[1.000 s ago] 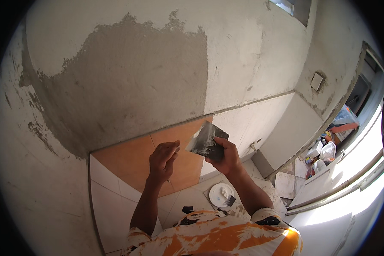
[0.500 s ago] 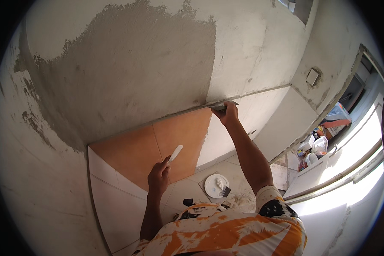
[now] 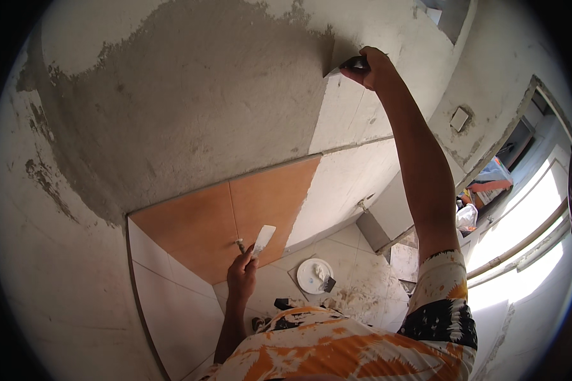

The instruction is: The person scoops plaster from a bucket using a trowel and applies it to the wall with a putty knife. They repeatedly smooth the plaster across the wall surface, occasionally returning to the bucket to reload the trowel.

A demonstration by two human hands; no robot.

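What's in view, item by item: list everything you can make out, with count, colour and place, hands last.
Putty knife: one, pale blade, left hand
Flat scraper: one, dark, right hand, at the patch's right edge
Plaster patch: one, grey, facing wall
Wall tiles: at least two, orange-brown, below the patch
Round plate: one, white, floor
Putty: one blob, white, on the plate
Small scraper: one, dark, plate's right edge
Cover plate: one, white, right-hand wall
Clutter: count unclear, red, blue and white, right-hand doorway
Shirt: one, white, orange and black, bottom
Left hand: one, bare, lower centre
Right hand: one, bare, raised
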